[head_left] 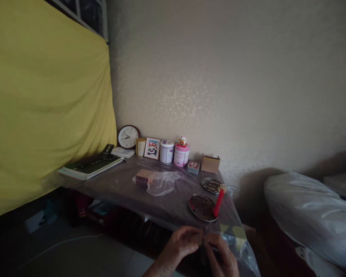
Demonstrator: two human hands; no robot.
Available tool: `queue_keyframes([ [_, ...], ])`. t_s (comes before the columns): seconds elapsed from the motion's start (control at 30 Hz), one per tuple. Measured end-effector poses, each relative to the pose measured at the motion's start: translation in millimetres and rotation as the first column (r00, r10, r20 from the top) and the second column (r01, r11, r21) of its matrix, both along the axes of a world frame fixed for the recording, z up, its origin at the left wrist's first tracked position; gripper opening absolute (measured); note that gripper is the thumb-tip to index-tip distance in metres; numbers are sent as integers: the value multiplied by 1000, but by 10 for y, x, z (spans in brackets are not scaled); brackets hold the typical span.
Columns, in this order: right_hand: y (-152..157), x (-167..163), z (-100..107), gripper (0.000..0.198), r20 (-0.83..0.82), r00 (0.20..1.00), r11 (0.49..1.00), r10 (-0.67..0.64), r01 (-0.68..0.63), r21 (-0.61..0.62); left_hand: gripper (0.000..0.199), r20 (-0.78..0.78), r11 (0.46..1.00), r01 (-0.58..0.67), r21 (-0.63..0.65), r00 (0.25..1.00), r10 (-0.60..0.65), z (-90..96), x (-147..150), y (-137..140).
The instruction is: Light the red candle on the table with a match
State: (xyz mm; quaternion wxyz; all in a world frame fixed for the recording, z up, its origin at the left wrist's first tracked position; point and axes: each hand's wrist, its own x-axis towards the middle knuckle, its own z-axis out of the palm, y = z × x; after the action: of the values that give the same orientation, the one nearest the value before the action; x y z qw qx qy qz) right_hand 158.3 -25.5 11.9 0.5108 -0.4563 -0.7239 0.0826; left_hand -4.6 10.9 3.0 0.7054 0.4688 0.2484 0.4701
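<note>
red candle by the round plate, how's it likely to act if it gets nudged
The red candle would probably tip easily, being tall and narrow and leaning slightly at the right edge of the plate. Knocked flat, it might roll, since its sides look rounded. It is likely stiff, as it stands straight without a bend.

I receive a rather dim picture: the wall point(184, 98) shines faintly, deep shadow lies under the surface point(112, 182), and fine details look soft.
</note>
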Motion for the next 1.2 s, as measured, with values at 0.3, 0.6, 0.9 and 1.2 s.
queue_keyframes([
  [0.3,-22,-1,21,11,-6,1000,1000,8,-8,-7,39,-39,1000,5,7,999,-4,71,-33,-37],
  [0.6,-17,-18,15,11,-9,1000,1000,-15,15,-7,38,-45,1000,16,-14,999,-16,99,-28,-53],
  [0.9,-4,-17,22,14,17,1000,1000,-6,7,-17,38,-72,999,4,-32,997,-6,137,-28,-65],
  [1.2,-25,4,26,12,-10,1000,1000,6,-6,-15,37,-63,993,-74,-91,996,69,-3,65,32],
])
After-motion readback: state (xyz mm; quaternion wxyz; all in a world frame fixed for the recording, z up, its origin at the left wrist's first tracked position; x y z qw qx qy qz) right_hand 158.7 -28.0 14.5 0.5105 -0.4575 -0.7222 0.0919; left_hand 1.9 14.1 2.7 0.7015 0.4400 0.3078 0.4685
